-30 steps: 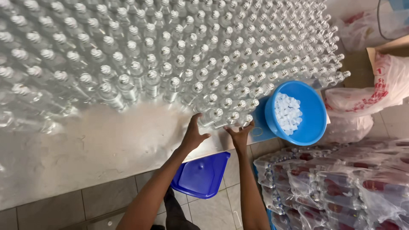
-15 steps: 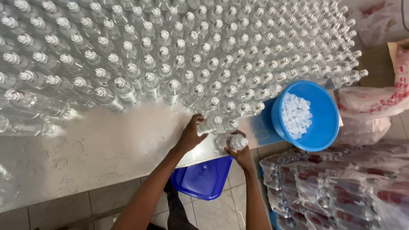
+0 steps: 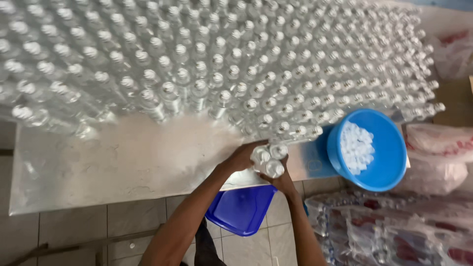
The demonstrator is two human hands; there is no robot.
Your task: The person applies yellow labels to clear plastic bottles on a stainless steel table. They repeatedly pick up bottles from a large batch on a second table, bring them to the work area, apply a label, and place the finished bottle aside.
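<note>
Three clear plastic bottles [image 3: 268,158] with white caps are bunched together at the near edge of a steel table [image 3: 123,167]. My left hand [image 3: 240,158] presses against their left side. My right hand [image 3: 281,181] cups them from below and the right. Both hands grip the cluster, just in front of a large field of identical capped clear bottles [image 3: 221,64] that covers the far part of the table.
A blue bowl [image 3: 382,167] holding white caps [image 3: 355,147] sits at the table's right edge. A dark blue lid or tray [image 3: 241,209] lies on the tiled floor under the table. Wrapped bottle packs [image 3: 394,231] and plastic bags [image 3: 436,157] are stacked on the right.
My hands have pulled a small cluster of bottles out of the front row toward the table edge, and both now close around it. The view has shifted slightly left.
</note>
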